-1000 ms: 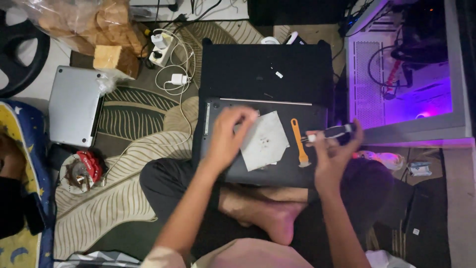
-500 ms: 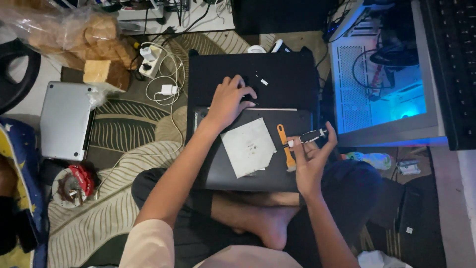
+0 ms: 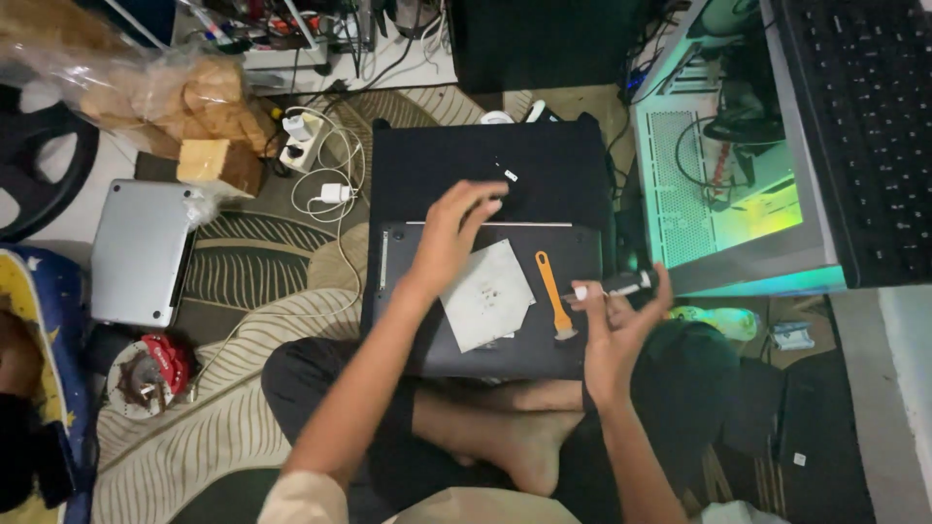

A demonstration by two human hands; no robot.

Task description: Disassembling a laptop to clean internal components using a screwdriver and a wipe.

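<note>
I sit cross-legged with a dark laptop base (image 3: 417, 330) upside down across my lap. A white square sheet (image 3: 487, 307) with tiny dark specks lies on it, beside an orange pry tool (image 3: 554, 296). My left hand (image 3: 454, 228) hovers over the laptop's far edge, fingers spread, holding nothing that I can see. My right hand (image 3: 615, 320) grips a small screwdriver (image 3: 614, 285) with a black handle and white tip, held level at the laptop's right edge. Beyond the laptop lies a black mat (image 3: 485, 175) with a small white piece on it.
A lit computer case (image 3: 728, 184) stands to the right, a black keyboard (image 3: 864, 126) beyond it. A silver laptop (image 3: 141, 252) lies at left near a white power strip and chargers (image 3: 306, 146), bagged bread (image 3: 146, 87) and a red round object (image 3: 146, 374).
My left hand went from the white sheet up to the black mat and now hovers at the laptop's far edge. The case light turned from purple to green. The right hand keeps the screwdriver.
</note>
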